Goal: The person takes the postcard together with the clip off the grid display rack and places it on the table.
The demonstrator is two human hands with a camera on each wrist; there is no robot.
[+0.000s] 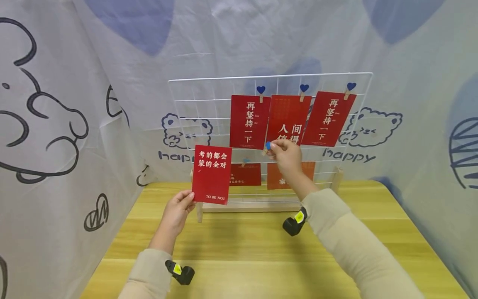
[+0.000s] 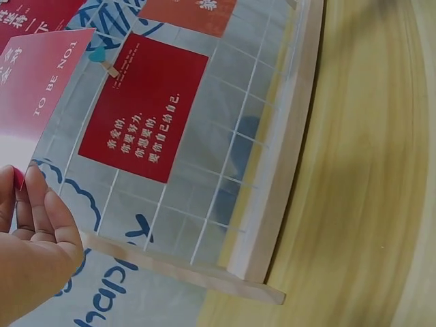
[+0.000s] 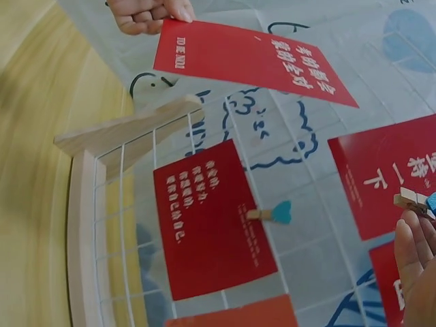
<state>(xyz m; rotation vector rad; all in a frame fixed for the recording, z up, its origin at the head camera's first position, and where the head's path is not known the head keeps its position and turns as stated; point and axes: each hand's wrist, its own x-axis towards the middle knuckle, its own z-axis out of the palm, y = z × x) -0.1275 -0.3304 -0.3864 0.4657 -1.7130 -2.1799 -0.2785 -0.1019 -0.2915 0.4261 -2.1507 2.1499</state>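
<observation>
Before the wire grid [image 1: 242, 77], a red card [image 1: 211, 178] and a heart clothespin [image 1: 267, 147] in the hands

In front of the wire grid's left half, the red card stands nearly upright, its white lettering ending in "TO BE NO.1". It looks like thin, smooth card stock: light, stiff enough to stay flat from one corner, but likely to crease under a hard squeeze. An edge or corner seems the best hold, leaving the printing uncovered.

The left hand [image 1: 178, 209] pinches the card at its lower left corner, thumb against fingers with only the card's thickness between. The right hand [image 1: 286, 155], before the grid's middle, pinches the small wooden clothespin by its blue heart end; whether the pin's mouth is squeezed apart, I cannot tell. It should be light and springy.

Along the grid's upper part hang a left card [image 1: 240, 124], a middle card [image 1: 285, 112] and a right card [image 1: 323, 133], each under a dark-blue heart clip. Lower on the grid are a dark red card [image 1: 250, 174] and, to its right, an orange card [image 1: 276, 176]. Beneath the grid lies the wood-grain tabletop [image 1: 231, 249]; behind it hangs a printed cloth [image 1: 123, 83].
</observation>
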